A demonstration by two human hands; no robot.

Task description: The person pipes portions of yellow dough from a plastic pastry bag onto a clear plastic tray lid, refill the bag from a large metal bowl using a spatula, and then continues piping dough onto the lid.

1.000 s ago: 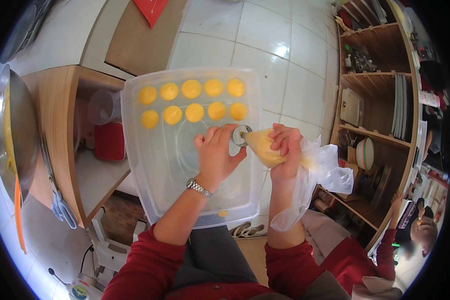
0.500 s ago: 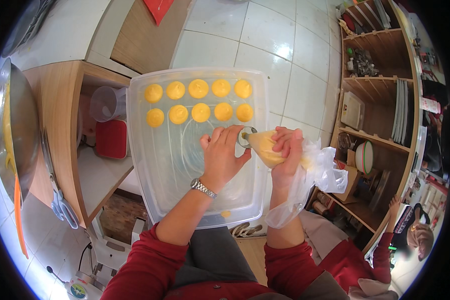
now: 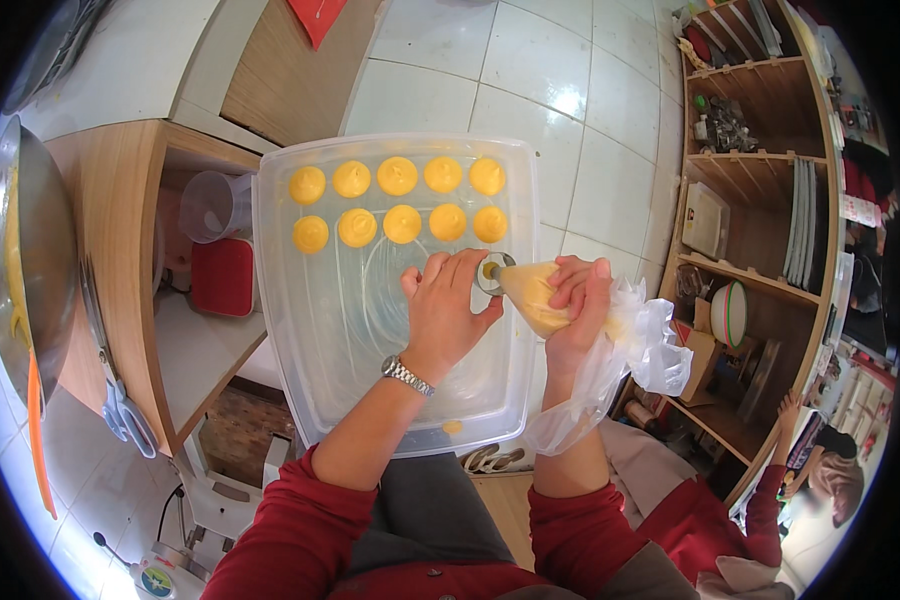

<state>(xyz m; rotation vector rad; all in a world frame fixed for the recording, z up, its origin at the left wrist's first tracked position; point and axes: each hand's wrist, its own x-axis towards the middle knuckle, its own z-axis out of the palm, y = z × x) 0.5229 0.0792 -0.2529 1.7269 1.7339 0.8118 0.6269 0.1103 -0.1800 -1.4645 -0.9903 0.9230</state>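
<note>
A translucent plastic tray [image 3: 350, 330] lies in front of me, with two rows of round yellow dollops [image 3: 402, 224] across its far half. My left hand [image 3: 445, 310], a metal watch on its wrist, pinches a small metal ring [image 3: 491, 287] against the tray's right part. My right hand [image 3: 578, 305] is wrapped round a clear plastic piping bag [image 3: 533, 300] filled with pale yellow paste. The bag's tip points left into the ring, where a little yellow paste shows. Its loose plastic end [image 3: 660, 350] hangs over my right wrist.
At left, a wooden cabinet [image 3: 120, 230] holds a clear jug [image 3: 210, 207] and a red box [image 3: 223, 278]. Scissors [image 3: 125, 410] and a large metal bowl [image 3: 40, 270] lie beyond. Wooden shelves [image 3: 750, 255] stand at right. Another person's arm [image 3: 785, 440] shows at lower right.
More yellow paste shows inside the ring under the bag's tip. My right hand and the bag's loose end have shifted slightly; my left hand stays in place.
</note>
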